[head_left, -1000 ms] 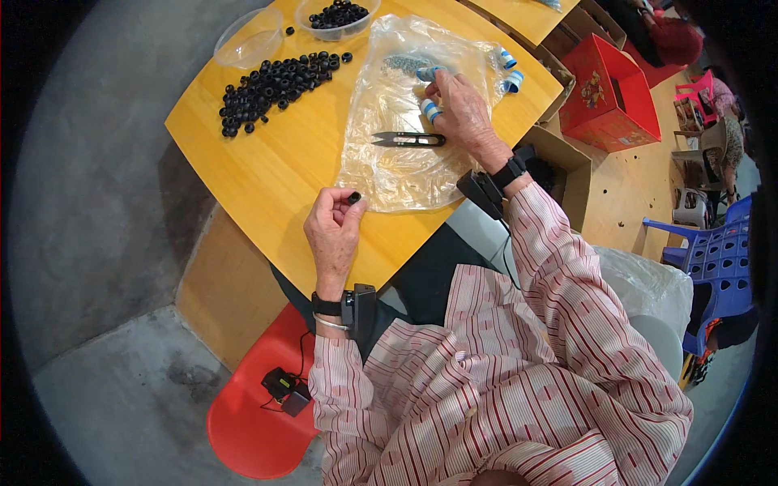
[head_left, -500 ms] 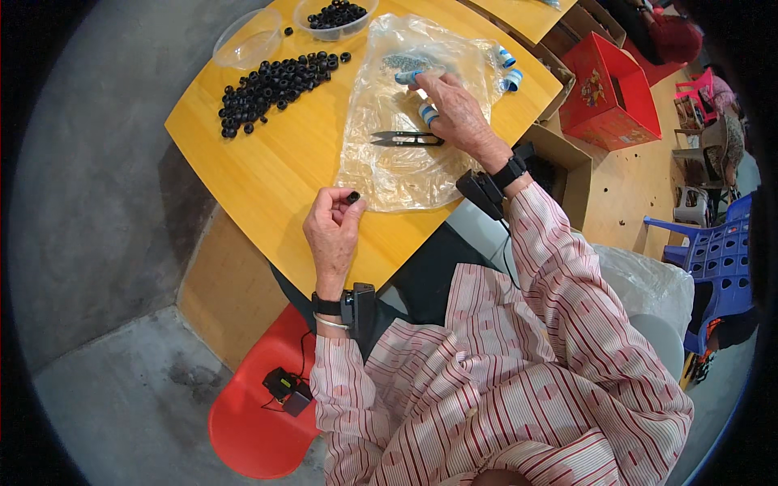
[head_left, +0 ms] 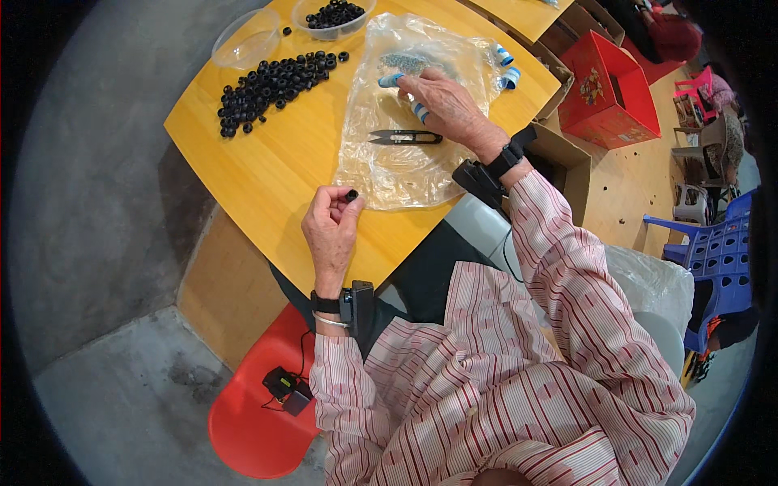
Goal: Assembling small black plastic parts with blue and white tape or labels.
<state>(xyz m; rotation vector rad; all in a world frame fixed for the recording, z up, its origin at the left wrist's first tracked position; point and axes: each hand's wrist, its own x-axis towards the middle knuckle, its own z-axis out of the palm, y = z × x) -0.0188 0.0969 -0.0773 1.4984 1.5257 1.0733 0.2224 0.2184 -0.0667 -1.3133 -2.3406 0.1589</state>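
A small black ring-shaped piece (head_left: pixel 352 196) is pinched between thumb and fingertips of my left hand (head_left: pixel 331 227), at the near edge of the yellow table (head_left: pixel 284 182). My right hand (head_left: pixel 450 109) hovers over a clear plastic sheet or bag (head_left: pixel 356 154), thumb and forefinger apart, with nothing visible between them. Blue-and-white bands wrap its forefinger and thumb. Beyond its fingers is a patch of tiny grey-green bits (head_left: pixel 405 61) on the plastic. Black thread snips (head_left: pixel 405 138) lie on the plastic, just nearer than that hand.
Many black rings (head_left: pixel 271 87) are heaped on the table's left. Behind stand a clear bowl of black rings (head_left: pixel 335 32) and a clear lid or dish (head_left: pixel 245 40). Blue-and-white rolls (head_left: pixel 510 78) sit at the plastic's right edge. A red box (head_left: pixel 604 97) stands at the right.
My right hand has moved slightly left over the plastic. My left hand keeps the black ring in nearly the same place.
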